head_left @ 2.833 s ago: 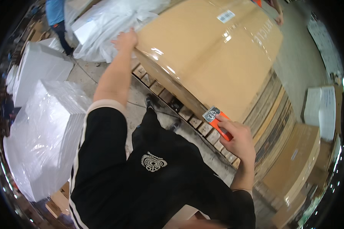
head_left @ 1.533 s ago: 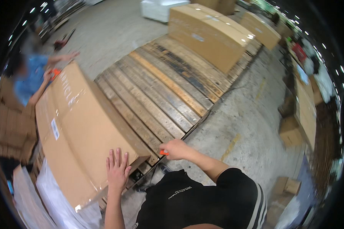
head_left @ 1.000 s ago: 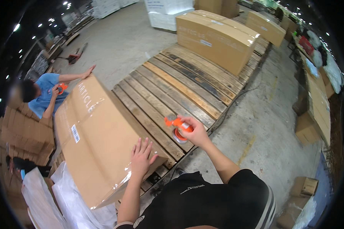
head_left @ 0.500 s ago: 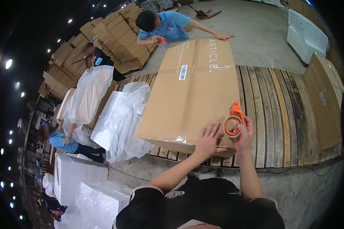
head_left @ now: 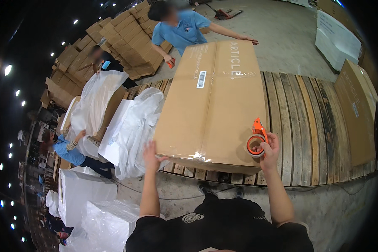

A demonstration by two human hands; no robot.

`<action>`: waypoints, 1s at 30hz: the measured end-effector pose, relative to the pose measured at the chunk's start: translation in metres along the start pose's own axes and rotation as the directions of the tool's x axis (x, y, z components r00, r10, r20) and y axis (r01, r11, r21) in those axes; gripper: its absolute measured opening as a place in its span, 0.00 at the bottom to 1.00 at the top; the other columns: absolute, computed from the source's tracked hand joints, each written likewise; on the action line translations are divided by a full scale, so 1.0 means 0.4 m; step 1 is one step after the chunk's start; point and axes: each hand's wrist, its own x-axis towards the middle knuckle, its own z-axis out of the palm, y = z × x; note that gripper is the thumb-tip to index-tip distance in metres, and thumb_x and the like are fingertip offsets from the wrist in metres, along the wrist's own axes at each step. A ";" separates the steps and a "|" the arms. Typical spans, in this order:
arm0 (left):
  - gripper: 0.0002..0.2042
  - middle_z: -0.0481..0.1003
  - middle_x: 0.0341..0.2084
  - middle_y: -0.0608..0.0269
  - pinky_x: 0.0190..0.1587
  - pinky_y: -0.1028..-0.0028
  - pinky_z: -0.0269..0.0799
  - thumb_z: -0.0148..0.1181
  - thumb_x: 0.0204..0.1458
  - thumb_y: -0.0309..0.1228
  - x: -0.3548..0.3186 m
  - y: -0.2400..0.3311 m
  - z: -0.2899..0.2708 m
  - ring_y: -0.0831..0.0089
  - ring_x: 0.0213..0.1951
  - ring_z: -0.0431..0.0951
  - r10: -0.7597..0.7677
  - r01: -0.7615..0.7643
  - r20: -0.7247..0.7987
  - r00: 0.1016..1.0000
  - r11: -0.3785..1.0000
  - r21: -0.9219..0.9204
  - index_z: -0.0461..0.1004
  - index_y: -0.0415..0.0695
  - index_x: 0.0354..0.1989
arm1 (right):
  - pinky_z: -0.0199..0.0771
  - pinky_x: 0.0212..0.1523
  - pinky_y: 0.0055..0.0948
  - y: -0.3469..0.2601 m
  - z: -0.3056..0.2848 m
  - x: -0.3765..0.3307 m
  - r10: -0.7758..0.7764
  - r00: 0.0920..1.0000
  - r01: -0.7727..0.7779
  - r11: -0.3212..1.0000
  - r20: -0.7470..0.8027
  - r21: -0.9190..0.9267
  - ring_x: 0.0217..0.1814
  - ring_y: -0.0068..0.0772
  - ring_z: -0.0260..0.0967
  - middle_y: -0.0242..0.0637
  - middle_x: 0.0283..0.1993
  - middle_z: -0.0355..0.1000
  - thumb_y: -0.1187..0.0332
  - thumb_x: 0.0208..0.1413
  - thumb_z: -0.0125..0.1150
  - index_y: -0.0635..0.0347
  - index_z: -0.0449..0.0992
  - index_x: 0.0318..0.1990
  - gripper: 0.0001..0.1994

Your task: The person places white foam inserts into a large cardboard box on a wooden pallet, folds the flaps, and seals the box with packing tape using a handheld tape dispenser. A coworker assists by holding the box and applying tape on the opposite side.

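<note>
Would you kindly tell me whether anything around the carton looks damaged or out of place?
The carton shows no clear damage; what looks a little untidy is the white wrap to its left, bunched in loose folds.

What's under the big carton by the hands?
A slatted wooden platform, visible along the near edge and to the right of the carton. The part directly beneath is covered; can't tell what else is there.

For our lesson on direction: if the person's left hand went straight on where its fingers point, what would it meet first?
Probably the white wrapping beside the large carton, though its depth relative to the left hand is unclear.
</note>
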 end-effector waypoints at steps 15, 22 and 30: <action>0.37 0.73 0.73 0.28 0.79 0.54 0.65 0.56 0.75 0.44 0.135 0.092 0.130 0.39 0.76 0.72 -0.882 0.632 -0.001 0.471 0.339 -0.697 0.63 0.21 0.78 | 0.91 0.49 0.36 0.010 0.005 -0.002 -0.034 0.995 0.042 0.995 0.094 -0.090 0.41 0.27 0.80 0.57 0.83 0.65 0.83 0.63 0.58 0.63 0.70 0.65 0.22; 0.22 0.86 0.55 0.43 0.61 0.60 0.78 0.57 0.73 0.35 0.154 -0.039 0.181 0.54 0.54 0.85 -0.811 0.475 0.389 0.438 -0.159 -0.866 0.81 0.24 0.61 | 0.92 0.49 0.41 0.022 -0.002 -0.004 -0.107 0.993 0.110 0.992 0.057 -0.058 0.36 0.24 0.77 0.41 0.55 0.79 0.79 0.65 0.60 0.64 0.71 0.67 0.22; 0.16 0.87 0.45 0.59 0.52 0.61 0.77 0.56 0.71 0.36 0.130 -0.071 0.185 0.65 0.46 0.83 -0.668 0.553 0.498 0.553 -0.154 -0.819 0.88 0.40 0.51 | 0.91 0.52 0.42 0.041 -0.045 0.017 -0.072 0.988 0.083 0.994 0.133 -0.077 0.40 0.28 0.79 0.43 0.59 0.79 0.78 0.65 0.60 0.64 0.68 0.71 0.26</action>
